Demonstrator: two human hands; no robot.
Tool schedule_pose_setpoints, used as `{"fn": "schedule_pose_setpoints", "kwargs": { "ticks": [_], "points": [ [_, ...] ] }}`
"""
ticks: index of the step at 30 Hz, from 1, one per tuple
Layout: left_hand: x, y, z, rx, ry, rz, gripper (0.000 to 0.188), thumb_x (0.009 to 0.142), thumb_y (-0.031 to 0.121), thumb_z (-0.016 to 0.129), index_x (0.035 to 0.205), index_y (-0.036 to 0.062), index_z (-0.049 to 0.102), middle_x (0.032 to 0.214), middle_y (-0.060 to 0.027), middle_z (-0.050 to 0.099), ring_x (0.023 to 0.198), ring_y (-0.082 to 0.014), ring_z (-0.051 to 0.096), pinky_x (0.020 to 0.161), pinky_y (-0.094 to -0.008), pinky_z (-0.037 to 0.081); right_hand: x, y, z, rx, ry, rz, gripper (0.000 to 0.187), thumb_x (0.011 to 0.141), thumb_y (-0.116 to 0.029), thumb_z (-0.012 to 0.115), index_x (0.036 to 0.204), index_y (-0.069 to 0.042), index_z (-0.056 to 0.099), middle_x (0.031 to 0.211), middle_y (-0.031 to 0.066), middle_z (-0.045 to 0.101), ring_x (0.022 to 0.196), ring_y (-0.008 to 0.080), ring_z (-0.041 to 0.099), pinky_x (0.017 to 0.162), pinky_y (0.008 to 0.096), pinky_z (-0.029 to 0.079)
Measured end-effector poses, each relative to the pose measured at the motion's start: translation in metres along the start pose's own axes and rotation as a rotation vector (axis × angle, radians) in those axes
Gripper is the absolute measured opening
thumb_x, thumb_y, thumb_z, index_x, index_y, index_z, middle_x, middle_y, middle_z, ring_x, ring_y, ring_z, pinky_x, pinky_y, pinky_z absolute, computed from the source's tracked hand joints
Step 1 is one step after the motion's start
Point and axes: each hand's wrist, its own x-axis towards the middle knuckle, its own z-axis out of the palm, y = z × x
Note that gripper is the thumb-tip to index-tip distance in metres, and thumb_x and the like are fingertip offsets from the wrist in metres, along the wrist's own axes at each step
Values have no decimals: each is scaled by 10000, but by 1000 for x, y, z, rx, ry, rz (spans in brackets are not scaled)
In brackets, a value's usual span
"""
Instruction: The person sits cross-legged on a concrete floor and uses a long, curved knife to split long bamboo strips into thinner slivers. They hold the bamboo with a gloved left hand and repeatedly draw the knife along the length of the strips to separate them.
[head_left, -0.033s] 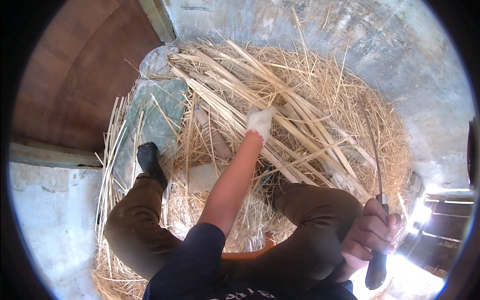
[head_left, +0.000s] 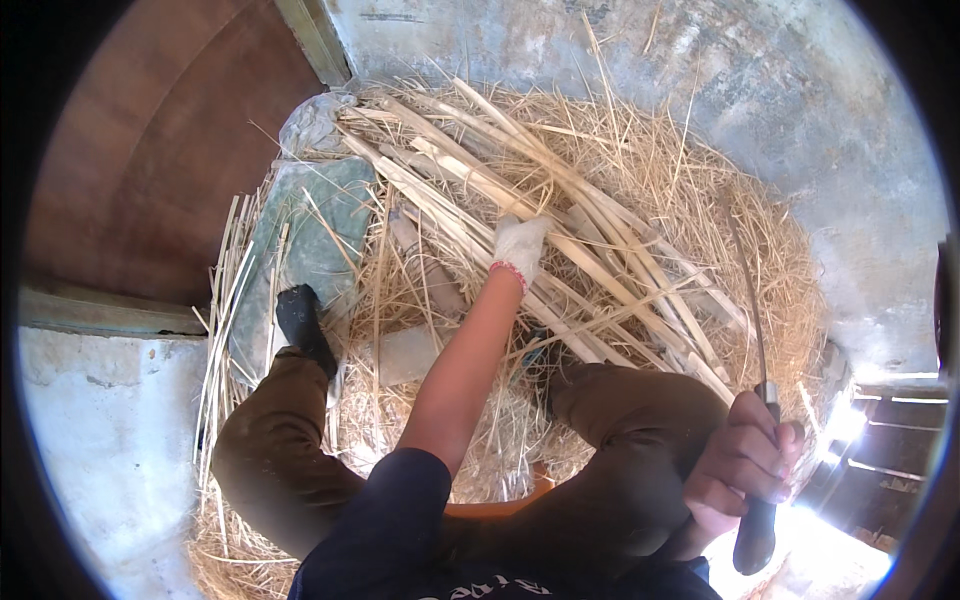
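Note:
My left hand (head_left: 520, 247) wears a whitish knitted glove with a red-edged cuff. Its fingers are closed on a long pale bamboo strip (head_left: 470, 176) in the pile, though the fingertips are partly hidden. More split bamboo strips (head_left: 430, 203) run diagonally beneath and beside the glove, from far left to near right. Bare and closed, my right hand (head_left: 740, 465) grips the dark handle of a knife (head_left: 757, 530) at the lower right. The knife's long thin blade points up and away, apart from the strips.
Loose straw-like shavings (head_left: 745, 230) cover the floor around the pile. A greenish slab (head_left: 300, 215) lies at left near my dark-covered foot (head_left: 303, 325), with thin strips (head_left: 222, 310) along its edge. A bluish wall (head_left: 800, 100) and a brown panel (head_left: 150, 150) stand beyond.
The bamboo strip in my left hand has shifted slightly, and its far end now stands out from the pile. My right hand with the knife has barely moved.

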Motion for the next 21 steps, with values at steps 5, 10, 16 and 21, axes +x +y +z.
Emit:
{"fn": "schedule_pose_setpoints", "kwargs": {
  "ticks": [5, 10, 16, 21],
  "points": [
    [-11, -11, -29, -226, -255, -33, 595, 803, 256, 818, 1311, 69, 568, 1220, -66, 628, 1125, -218, 553, 954, -390, 468, -2, 2, 1, 4, 17, -9, 135, 1009, -244, 468, 931, -146, 419, 739, -50, 569, 670, 68, 680, 652, 341, 440],
    [18, -57, -47, -380, -57, -160, 440, 929, 350, 748, 1271, 122, 591, 1109, -44, 633, 959, -198, 582, 843, -351, 504, -5, 7, 1, 26, 15, -51, 144, 1017, -256, 466, 939, -145, 416, 753, -50, 569, 686, 67, 682, 651, 338, 429],
    [29, -61, -64, -407, -152, -213, 421, 961, 273, 720, 1317, 114, 562, 1130, -79, 612, 961, -240, 583, 836, -375, 529, -2, 5, -1, 40, -9, 12, 126, 1011, -244, 473, 952, -141, 428, 775, -46, 580, 684, 71, 679, 680, 345, 439],
    [-8, -11, -46, -176, -97, 25, 449, 959, 223, 719, 1333, 30, 563, 1087, -76, 640, 950, -214, 623, 835, -367, 576, 0, -6, -6, 18, -59, 103, 92, 1027, -207, 472, 973, -134, 455, 812, -45, 597, 680, 77, 667, 724, 359, 448]
  ]
}}
